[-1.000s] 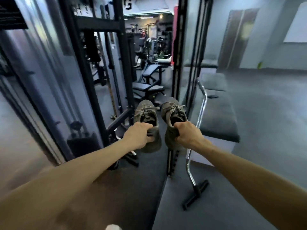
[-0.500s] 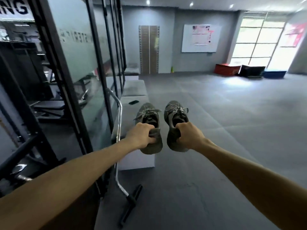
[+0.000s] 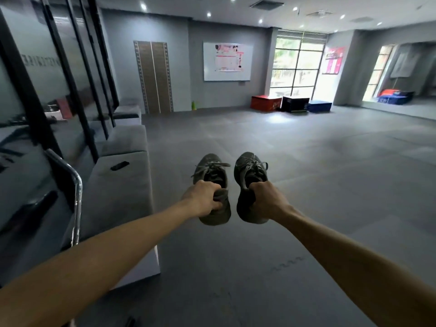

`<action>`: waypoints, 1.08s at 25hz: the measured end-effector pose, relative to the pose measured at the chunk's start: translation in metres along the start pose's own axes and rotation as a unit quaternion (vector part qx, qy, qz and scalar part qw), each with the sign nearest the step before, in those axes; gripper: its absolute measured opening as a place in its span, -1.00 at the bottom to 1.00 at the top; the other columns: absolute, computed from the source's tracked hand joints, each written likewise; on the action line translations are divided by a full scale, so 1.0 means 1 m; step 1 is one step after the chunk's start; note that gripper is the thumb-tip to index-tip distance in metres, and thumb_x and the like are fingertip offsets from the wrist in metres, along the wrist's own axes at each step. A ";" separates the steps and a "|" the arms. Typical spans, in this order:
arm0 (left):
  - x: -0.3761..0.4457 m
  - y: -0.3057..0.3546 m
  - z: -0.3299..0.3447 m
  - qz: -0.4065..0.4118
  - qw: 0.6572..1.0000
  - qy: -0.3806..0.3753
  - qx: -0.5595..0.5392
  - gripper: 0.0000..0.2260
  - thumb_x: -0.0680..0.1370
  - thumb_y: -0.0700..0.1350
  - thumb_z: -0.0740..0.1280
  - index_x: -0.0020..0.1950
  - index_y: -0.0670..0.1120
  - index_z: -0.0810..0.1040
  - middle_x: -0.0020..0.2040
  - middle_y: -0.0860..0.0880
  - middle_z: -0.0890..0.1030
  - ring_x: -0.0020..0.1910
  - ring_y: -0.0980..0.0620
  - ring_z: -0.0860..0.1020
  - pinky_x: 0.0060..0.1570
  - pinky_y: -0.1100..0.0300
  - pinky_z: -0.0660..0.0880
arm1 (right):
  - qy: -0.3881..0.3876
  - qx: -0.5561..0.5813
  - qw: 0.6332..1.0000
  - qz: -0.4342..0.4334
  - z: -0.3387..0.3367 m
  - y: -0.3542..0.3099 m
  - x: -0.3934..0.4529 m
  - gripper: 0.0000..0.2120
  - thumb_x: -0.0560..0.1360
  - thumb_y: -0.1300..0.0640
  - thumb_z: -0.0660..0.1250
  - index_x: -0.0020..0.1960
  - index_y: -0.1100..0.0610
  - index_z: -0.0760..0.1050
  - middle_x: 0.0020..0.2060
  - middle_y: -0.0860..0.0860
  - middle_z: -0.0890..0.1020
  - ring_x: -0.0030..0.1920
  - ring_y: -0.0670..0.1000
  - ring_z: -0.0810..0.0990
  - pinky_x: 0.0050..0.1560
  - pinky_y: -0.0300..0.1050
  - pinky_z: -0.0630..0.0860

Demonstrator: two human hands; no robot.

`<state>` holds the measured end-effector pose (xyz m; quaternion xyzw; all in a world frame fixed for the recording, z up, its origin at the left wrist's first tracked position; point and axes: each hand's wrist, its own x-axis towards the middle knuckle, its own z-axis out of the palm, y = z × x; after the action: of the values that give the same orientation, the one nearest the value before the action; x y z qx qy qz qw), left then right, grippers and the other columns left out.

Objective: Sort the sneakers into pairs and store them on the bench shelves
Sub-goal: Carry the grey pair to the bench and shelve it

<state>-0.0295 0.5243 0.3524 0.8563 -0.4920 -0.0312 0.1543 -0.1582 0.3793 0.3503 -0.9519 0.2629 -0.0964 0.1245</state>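
Note:
Both my arms reach out in front of me, each carrying one grey-green laced sneaker by its heel. My left hand [image 3: 203, 199] grips the left sneaker [image 3: 211, 169], and my right hand [image 3: 267, 199] grips the right sneaker [image 3: 250, 166]. The two shoes look alike and hang side by side, toes pointing away from me, above the dark floor. A long grey padded bench [image 3: 122, 185] runs along the glass wall just left of my left arm. No shelves of the bench show from here.
A small black object [image 3: 119, 165] lies on the bench top. A chrome door handle [image 3: 76, 197] and black-framed glass panels stand at the left. Red, black and blue boxes [image 3: 291, 103] sit by the far window. Wide dark floor mats [image 3: 306, 173] spread ahead and right.
My view has swung right, from the glass doorway and gym machines to the open room with the bench. Both hands keep their hold on the sneakers, held out the same way.

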 end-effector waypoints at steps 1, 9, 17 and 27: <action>0.031 -0.002 0.009 0.002 1.000 -0.001 -0.001 -0.85 0.48 -0.04 0.44 -0.16 0.02 0.47 -0.12 -0.02 0.58 -0.06 -0.07 0.58 -0.02 0.00 0.54 | 0.001 -0.004 1.000 0.002 0.001 0.015 0.023 -0.85 0.45 0.27 0.34 0.02 0.20 0.55 -0.11 0.16 0.62 -0.19 0.16 0.58 -0.24 -0.06 0.48; 0.265 -0.020 0.028 0.020 1.000 -0.013 -0.011 -0.81 0.50 -0.10 0.43 -0.21 -0.02 0.43 -0.20 0.00 0.51 -0.15 -0.02 0.54 -0.18 0.13 0.45 | 0.009 -0.017 0.999 0.028 -0.009 0.114 0.216 -0.83 0.45 0.30 0.34 0.04 0.19 0.53 -0.09 0.16 0.61 -0.11 0.18 0.60 -0.24 -0.09 0.42; 0.474 -0.041 0.047 0.009 1.000 0.001 0.003 -0.80 0.51 -0.08 0.42 -0.22 -0.01 0.41 -0.18 0.01 0.51 -0.17 0.02 0.50 -0.20 0.18 0.36 | 0.003 -0.021 1.000 0.014 -0.007 0.208 0.425 -0.86 0.44 0.30 0.35 -0.02 0.16 0.50 -0.13 0.13 0.57 -0.11 0.19 0.58 -0.24 -0.07 0.42; 0.687 -0.133 0.035 -0.132 0.990 0.057 0.002 -0.66 0.50 -0.04 0.42 -0.34 0.05 0.30 -0.23 0.01 0.49 -0.22 -0.02 0.51 -0.21 0.11 0.45 | -0.041 -0.021 0.993 -0.105 0.012 0.241 0.711 -0.84 0.44 0.28 0.33 -0.12 0.10 0.38 -0.15 0.09 0.53 -0.09 0.18 0.57 -0.22 -0.05 0.44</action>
<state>0.4270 -0.0072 0.3474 0.9144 -0.3650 -0.0016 0.1752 0.3295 -0.1921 0.3537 -0.9799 0.1578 -0.0646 0.1039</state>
